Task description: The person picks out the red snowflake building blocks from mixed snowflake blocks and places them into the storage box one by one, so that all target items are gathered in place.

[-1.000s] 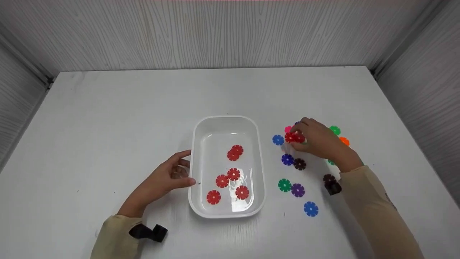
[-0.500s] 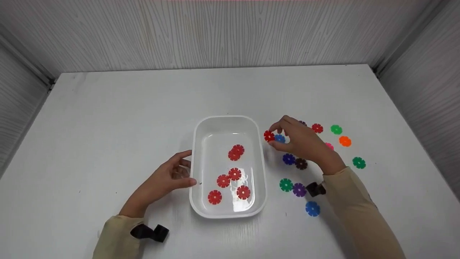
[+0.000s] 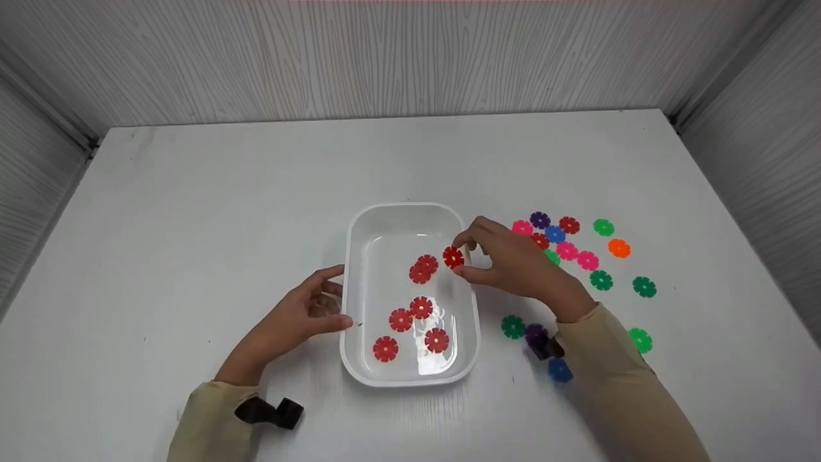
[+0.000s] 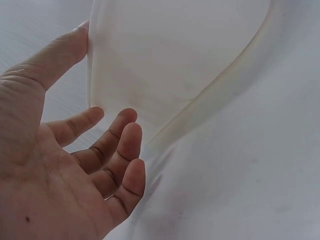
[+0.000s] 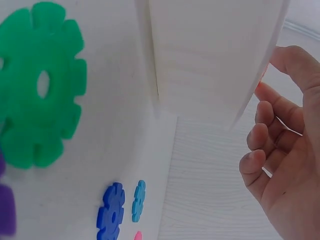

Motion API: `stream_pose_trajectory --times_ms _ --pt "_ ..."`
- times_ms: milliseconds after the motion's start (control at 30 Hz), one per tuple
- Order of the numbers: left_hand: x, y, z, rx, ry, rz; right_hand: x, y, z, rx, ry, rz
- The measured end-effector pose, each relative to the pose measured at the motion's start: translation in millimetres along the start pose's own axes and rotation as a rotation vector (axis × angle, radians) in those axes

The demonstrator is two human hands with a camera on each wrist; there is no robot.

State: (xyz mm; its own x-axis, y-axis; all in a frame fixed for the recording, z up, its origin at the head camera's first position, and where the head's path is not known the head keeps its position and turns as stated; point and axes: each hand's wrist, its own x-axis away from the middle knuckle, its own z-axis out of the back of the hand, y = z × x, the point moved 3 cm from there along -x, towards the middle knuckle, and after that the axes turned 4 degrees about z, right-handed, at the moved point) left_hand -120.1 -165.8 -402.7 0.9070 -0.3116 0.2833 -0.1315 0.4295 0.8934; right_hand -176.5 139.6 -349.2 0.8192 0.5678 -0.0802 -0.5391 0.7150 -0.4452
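A white plastic tray [image 3: 359, 256] sits mid-table with several red flower-shaped interlocking discs [image 3: 385, 349] inside. My left hand [image 3: 292, 321] holds its left rim, thumb over the edge and fingertips against the outer wall; the left wrist view shows the same hand [image 4: 75, 140] at the tray's wall [image 4: 160, 60]. Above the tray's right rim, my right hand [image 3: 513, 260] pinches a red flower-shaped disc [image 3: 453, 258] between thumb and index finger. In the right wrist view that hand [image 5: 287, 125] is beside the tray wall [image 5: 215, 60], which hides most of the disc.
Right of the tray lie several loose discs: pink [image 3: 587, 260], orange [image 3: 619, 248], green [image 3: 644, 287], purple [image 3: 540, 220], blue [image 3: 560, 370] and red [image 3: 569, 225]. My right forearm overlaps some of them. A grey-white wood-grain panel [image 3: 385, 58] stands behind the table.
My right hand has moved left from the loose discs to the tray's right rim, carrying the red disc. The left hand stays on the tray.
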Motion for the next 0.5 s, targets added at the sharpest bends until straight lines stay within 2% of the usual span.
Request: stream_pose_trajectory --times_ms 233,500 --pt "-0.5 1.4 0.0 -0.017 0.002 -0.013 2.1 -1.6 -2.2 0.004 -0.023 0.002" --pt "0.8 1.5 -0.3 -0.015 0.006 0.002 2.4 -4.8 -4.6 0.006 -0.051 0.006"
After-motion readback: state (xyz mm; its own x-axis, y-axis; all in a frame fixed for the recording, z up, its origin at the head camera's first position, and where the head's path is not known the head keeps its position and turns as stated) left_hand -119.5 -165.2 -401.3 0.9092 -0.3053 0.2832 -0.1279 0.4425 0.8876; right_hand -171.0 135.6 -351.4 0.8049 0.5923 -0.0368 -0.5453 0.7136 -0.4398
